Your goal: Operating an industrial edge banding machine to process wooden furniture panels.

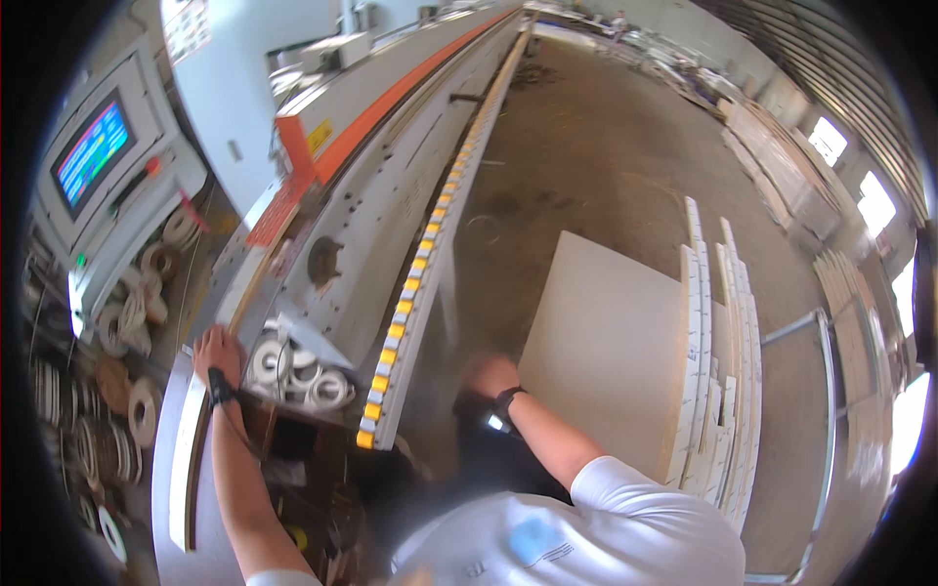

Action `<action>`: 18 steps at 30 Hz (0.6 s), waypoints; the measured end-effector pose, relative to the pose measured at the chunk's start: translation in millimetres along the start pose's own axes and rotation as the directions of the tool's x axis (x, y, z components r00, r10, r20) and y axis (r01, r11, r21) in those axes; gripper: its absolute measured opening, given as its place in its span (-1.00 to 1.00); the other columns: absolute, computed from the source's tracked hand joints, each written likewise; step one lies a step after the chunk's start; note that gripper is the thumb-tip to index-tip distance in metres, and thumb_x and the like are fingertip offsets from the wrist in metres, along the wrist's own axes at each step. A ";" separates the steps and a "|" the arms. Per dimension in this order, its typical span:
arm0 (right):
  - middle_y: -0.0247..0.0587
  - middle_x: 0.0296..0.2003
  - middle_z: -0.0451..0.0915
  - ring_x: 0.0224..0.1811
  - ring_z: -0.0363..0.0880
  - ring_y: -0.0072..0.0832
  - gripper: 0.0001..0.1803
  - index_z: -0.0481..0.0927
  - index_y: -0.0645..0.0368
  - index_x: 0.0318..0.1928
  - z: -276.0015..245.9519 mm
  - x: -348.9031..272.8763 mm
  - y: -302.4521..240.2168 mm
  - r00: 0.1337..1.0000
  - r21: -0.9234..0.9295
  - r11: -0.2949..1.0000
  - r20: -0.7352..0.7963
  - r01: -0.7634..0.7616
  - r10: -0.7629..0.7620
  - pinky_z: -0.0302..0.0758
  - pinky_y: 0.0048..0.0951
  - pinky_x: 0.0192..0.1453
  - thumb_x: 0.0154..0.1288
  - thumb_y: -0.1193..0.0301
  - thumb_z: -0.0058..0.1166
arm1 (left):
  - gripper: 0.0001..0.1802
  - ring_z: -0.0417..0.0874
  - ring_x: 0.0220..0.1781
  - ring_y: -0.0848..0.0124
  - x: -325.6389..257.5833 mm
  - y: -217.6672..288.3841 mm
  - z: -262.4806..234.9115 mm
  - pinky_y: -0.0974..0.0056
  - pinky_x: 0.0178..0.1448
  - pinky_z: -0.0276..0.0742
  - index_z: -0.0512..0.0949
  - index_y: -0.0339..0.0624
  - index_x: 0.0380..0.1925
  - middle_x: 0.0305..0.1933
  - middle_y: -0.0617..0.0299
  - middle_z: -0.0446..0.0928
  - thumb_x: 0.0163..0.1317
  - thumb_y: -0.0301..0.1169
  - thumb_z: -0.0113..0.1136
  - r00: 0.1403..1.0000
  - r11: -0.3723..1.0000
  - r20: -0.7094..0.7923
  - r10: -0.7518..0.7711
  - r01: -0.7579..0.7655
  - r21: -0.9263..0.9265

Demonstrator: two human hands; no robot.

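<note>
Left hand (217, 352) lies spread on the machine (371, 210) edge, lower left; right hand (489, 376), blurred, grip unclear, meets the board (606, 342) at centre. Leaning so, the board could slip.

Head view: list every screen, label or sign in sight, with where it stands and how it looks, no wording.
Control screen: far left, in a pale grey tilted console; rectangular, lit with blue, green and pink bands.
Yellow label: on the orange end of the long machine; small, tilted.
Wall sheet: top left; pale, too blurred to describe.
Blue patch: on the white shirt, bottom centre; blurred.
</note>
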State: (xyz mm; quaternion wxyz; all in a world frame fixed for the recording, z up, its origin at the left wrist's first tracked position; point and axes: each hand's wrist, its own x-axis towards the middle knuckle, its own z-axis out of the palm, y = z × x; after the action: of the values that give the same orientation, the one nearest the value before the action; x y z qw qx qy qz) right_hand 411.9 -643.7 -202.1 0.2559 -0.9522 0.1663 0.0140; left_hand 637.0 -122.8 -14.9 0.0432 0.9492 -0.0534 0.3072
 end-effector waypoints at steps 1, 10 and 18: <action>-0.06 -0.07 0.80 0.02 0.75 0.01 -0.62 0.83 -0.04 -0.09 -0.4 2.0 -0.6 1.000 -0.029 0.999 -0.024 0.014 -0.015 0.66 0.03 0.13 0.30 0.01 0.21 | -0.80 0.67 0.11 0.00 3.3 4.4 -2.4 -0.05 0.22 0.58 0.68 -0.06 -0.14 0.07 0.16 0.73 0.45 -0.26 0.13 0.999 1.000 -0.043 0.021 -0.022 -0.008; -0.11 -0.04 0.81 0.10 0.70 -0.03 -0.66 0.85 -0.06 -0.04 -4.8 -3.5 -4.0 0.996 0.036 0.999 -0.084 0.015 -0.012 0.64 -0.10 0.24 0.27 0.09 0.32 | -0.79 0.71 0.13 0.08 -1.3 13.8 -5.0 0.00 0.20 0.62 0.72 0.00 -0.11 0.08 0.23 0.76 0.34 -0.28 0.19 0.997 0.999 -0.078 0.001 -0.004 -0.037; -0.06 0.00 0.80 0.16 0.69 -0.02 -0.65 0.85 -0.02 -0.04 -6.5 0.3 -7.4 0.997 0.064 0.998 -0.081 0.027 -0.022 0.62 -0.08 0.27 0.27 0.09 0.32 | -0.82 0.72 0.11 0.13 2.1 14.2 -13.3 0.01 0.19 0.63 0.71 -0.01 -0.14 0.08 0.28 0.77 0.35 -0.30 0.20 0.994 0.999 -0.106 -0.011 0.006 -0.047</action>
State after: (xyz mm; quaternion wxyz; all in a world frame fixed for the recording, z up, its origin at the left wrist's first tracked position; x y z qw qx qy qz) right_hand 414.2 -641.0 -192.9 0.2799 -0.9452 0.1651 -0.0326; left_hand 629.2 -135.5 -2.3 0.0694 0.9304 -0.0543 0.3559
